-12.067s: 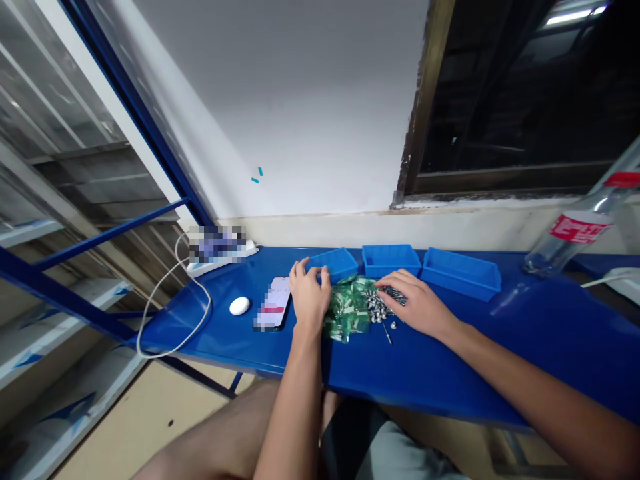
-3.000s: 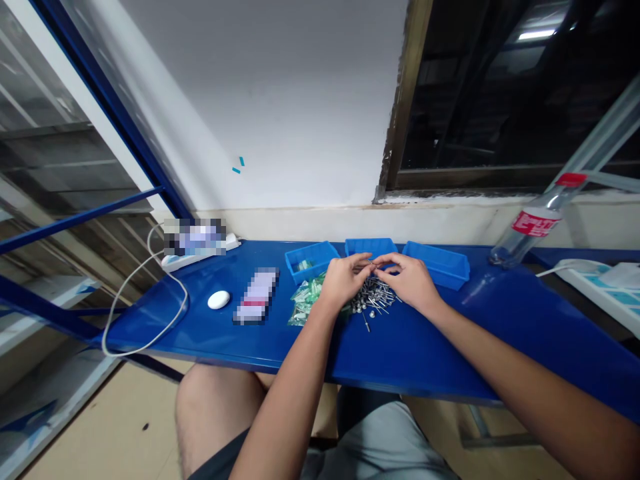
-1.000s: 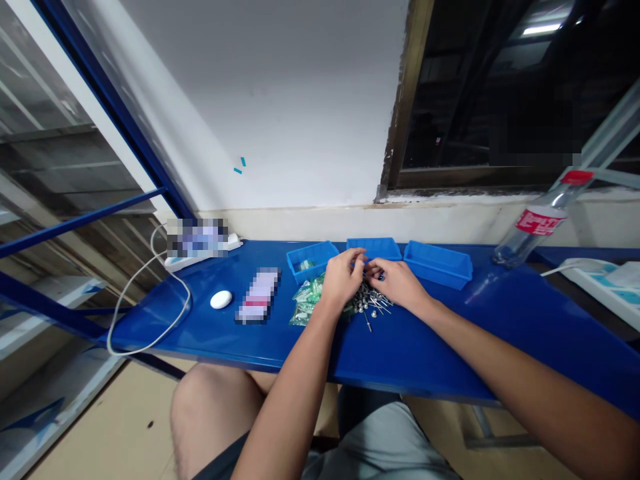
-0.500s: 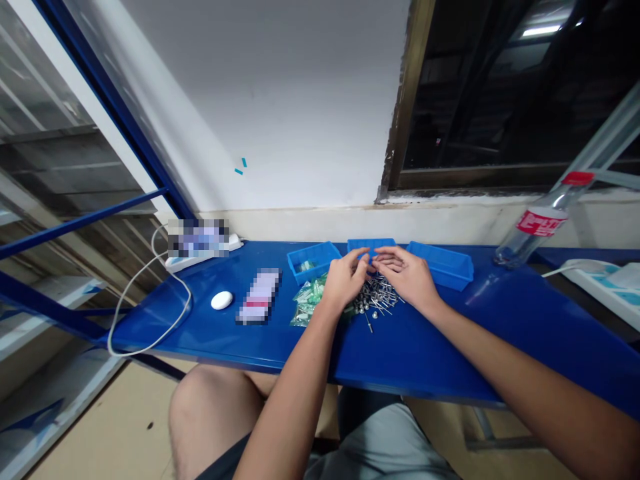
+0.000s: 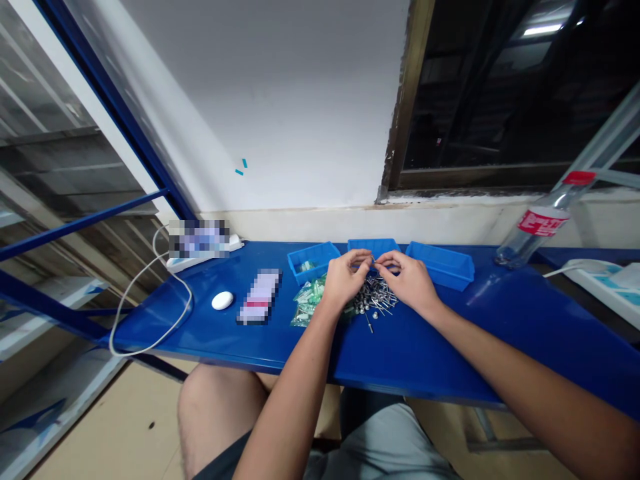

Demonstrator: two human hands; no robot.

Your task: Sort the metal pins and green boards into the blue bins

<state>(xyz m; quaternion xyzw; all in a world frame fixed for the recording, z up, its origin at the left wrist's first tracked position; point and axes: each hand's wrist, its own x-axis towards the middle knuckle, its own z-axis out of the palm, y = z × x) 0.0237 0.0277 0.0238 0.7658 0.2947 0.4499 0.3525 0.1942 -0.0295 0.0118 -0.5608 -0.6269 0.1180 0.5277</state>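
My left hand (image 5: 347, 279) and my right hand (image 5: 409, 283) meet fingertip to fingertip above a pile of metal rivets (image 5: 374, 299). Both are closed in a pinch, and what lies between the fingertips is too small to make out. Green and clear plastic bags (image 5: 307, 303) lie left of the pile, beside my left wrist. Behind the hands stands a middle blue bin (image 5: 373, 245), partly hidden. The left blue bin (image 5: 313, 261) holds some small pale pieces. To the right is another blue bin (image 5: 443, 267).
The blue table (image 5: 415, 360) carries a white oval object (image 5: 222, 301), a blurred-out flat item (image 5: 260, 297) and a white cable (image 5: 145, 353) at left. A plastic bottle with a red cap (image 5: 543, 220) leans at right. A white power strip (image 5: 607, 293) lies far right.
My right hand's fingers have drawn down and closed into a pinch against my left fingertips. My left fingers have curled slightly tighter.
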